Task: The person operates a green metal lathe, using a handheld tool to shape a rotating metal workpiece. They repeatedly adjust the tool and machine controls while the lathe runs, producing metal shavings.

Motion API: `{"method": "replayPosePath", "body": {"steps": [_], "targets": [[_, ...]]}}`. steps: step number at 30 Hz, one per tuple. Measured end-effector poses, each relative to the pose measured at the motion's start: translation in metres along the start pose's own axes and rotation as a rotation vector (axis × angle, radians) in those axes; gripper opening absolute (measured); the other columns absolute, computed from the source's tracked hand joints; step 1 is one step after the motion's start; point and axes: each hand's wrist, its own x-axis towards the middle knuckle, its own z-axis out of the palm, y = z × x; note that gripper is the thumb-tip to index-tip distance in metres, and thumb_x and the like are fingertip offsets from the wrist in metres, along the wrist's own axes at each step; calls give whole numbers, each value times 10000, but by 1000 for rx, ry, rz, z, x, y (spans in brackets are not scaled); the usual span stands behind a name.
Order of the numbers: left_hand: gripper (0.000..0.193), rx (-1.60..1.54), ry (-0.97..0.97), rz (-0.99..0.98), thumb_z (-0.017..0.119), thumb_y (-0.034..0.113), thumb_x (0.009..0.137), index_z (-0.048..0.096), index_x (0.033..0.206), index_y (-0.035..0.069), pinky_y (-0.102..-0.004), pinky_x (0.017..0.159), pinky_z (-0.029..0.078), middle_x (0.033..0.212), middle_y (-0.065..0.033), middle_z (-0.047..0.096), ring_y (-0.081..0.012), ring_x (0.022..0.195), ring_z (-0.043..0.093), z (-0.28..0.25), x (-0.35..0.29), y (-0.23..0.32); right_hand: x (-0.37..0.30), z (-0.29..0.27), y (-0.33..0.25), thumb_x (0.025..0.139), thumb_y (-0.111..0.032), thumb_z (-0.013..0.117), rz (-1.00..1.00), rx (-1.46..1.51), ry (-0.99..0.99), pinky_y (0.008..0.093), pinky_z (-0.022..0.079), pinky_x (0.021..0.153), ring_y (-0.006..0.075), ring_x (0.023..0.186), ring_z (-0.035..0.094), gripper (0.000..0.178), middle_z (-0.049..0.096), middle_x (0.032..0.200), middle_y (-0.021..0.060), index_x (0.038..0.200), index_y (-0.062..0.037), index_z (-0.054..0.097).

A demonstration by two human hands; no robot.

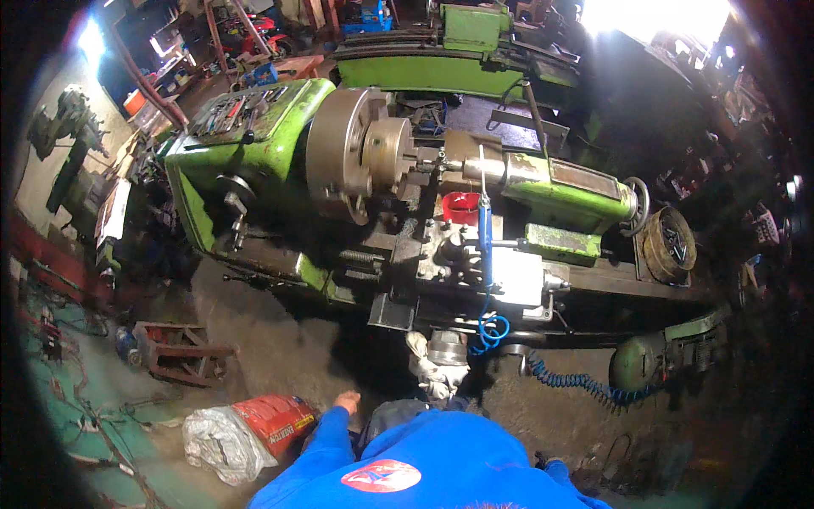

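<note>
My left hand (346, 400) is low beside my left thigh, bare below a blue sleeve. It touches nothing that I can make out, and it is too small to show how its fingers lie. Closest to it is a red and white sack (273, 424) on the floor. My right hand is hidden behind my body; only a bit of blue sleeve (557, 472) shows at that side. In front of me stands a green lathe with a large chuck (341, 153) clamping a round metal workpiece (388, 156). White cloth or gloves (437, 373) hang at the carriage handwheel.
A blue air gun (485, 229) with a coiled hose lies across the carriage by a red container (460, 208). The tailstock (564, 193) is on the right, beside a round tin (669, 246). A rusty metal frame (182, 352) sits on the floor at left.
</note>
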Motion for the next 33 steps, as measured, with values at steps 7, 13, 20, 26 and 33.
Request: {"method": "replayPosePath", "body": {"steps": [7,13,20,26,33], "targets": [[330,-617,164,19,698,333,1043,737,1229,64,-351,739,597,966,-53,751,-161,782,690,-109,74,76,-43,-7,-138,1007,-534,559,-199,37,367,529,554,950,411,1096,738,599,771,1227,222,1316,-53,739],[320,-382,24,-45,679,307,1065,741,1242,48,-342,788,616,1011,-52,741,-165,855,705,-105,54,94,-39,-53,-219,1004,-315,667,-50,753,186,357,511,576,180,646,629,287,680,800,76,1000,-32,712],[431,-124,-21,7,638,400,1067,742,1308,58,-419,832,604,1115,-122,801,-257,859,768,-74,51,0,-44,-54,-232,991,-312,680,-38,688,108,385,536,615,219,709,669,276,705,822,97,1060,-52,741],[439,355,169,369,638,401,1065,739,1320,58,-402,874,613,1178,-103,794,-239,884,768,-61,39,-21,-48,-35,-186,1066,-369,510,-275,-96,111,509,547,966,379,1110,724,445,752,1246,214,1315,-72,730],[410,-328,-2,-40,679,400,1047,752,1278,69,-377,812,620,1077,-92,783,-209,867,742,-30,4,47,21,-6,-105,979,-301,663,-309,-186,133,468,611,809,293,931,774,323,804,1038,139,1228,-122,765]]}}
